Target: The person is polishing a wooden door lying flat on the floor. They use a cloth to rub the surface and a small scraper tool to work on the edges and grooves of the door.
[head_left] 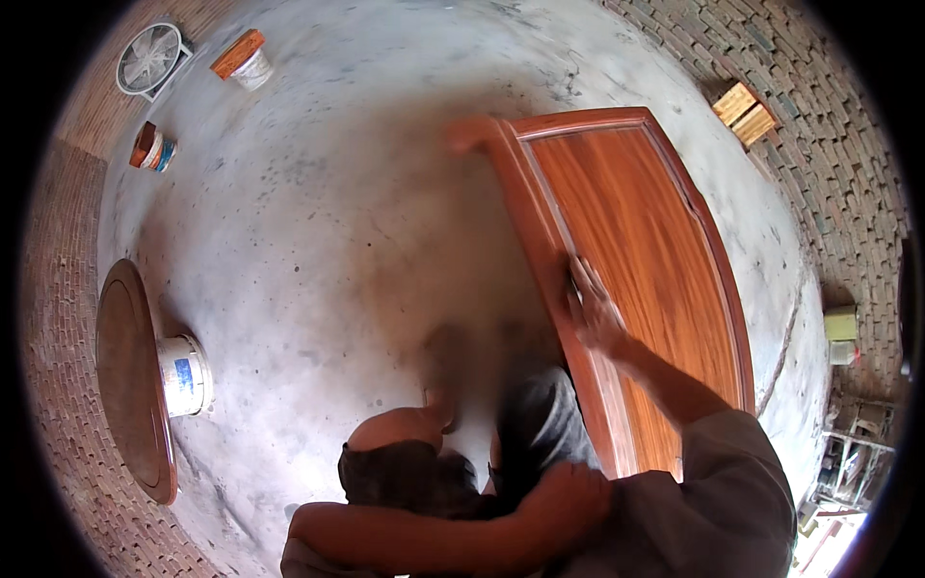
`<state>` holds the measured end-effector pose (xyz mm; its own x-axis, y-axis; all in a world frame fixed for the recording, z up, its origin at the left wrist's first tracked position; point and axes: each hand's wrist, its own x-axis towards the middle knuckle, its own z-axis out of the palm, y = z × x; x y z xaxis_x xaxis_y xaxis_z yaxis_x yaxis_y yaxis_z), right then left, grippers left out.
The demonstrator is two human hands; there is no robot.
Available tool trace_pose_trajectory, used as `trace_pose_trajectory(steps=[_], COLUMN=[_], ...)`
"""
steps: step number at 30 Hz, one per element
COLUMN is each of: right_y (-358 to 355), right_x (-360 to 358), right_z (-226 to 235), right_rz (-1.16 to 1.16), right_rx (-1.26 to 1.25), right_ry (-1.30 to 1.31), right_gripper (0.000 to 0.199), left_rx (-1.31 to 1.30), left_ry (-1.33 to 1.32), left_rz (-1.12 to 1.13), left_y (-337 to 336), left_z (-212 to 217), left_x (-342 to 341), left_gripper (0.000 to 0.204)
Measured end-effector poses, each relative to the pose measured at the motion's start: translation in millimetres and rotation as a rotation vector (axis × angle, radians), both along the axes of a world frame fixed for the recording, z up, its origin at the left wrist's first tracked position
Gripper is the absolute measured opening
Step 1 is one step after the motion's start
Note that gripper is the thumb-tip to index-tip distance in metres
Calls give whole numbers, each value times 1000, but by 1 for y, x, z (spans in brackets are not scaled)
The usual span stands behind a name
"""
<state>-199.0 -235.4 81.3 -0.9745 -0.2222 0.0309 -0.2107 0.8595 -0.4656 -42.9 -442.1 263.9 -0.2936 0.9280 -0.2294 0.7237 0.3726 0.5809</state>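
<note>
A large reddish-brown wooden panel [631,222] with a raised frame lies to the right of my legs, its grain glossy and streaked. On its near-left frame rail rests my right hand [599,313], fingers stretched out and lying along the wood. A dark patch shows beside the fingertips; whether it is shadow or a thing under the hand cannot be made out. My left forearm crosses low in front of me, and my left hand [575,486] sits by my lap next to the panel's lower end. Its fingers are in shade and hard to see.
A round wooden top [130,380] leans by a white bucket [186,374] at the left. Farther off are a bucket topped with wood [239,56], another small bucket [154,149] and a floor fan [149,60]. Wooden blocks [745,114] lie near the right brick wall.
</note>
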Motion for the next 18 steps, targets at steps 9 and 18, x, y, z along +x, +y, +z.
trace_pose_trajectory(steps=[9,18], right_y=[-10,-23], right_x=[-256,16], right_z=[-34,-11], right_rz=[-159,-150], right_rx=[60,-201], right_ry=[184,85], right_gripper=[46,56], left_rx=[88,-14], left_ry=[63,140], left_rz=[-56,2], left_y=[9,7], left_z=[6,11], left_x=[-8,-13], left_gripper=[26,12])
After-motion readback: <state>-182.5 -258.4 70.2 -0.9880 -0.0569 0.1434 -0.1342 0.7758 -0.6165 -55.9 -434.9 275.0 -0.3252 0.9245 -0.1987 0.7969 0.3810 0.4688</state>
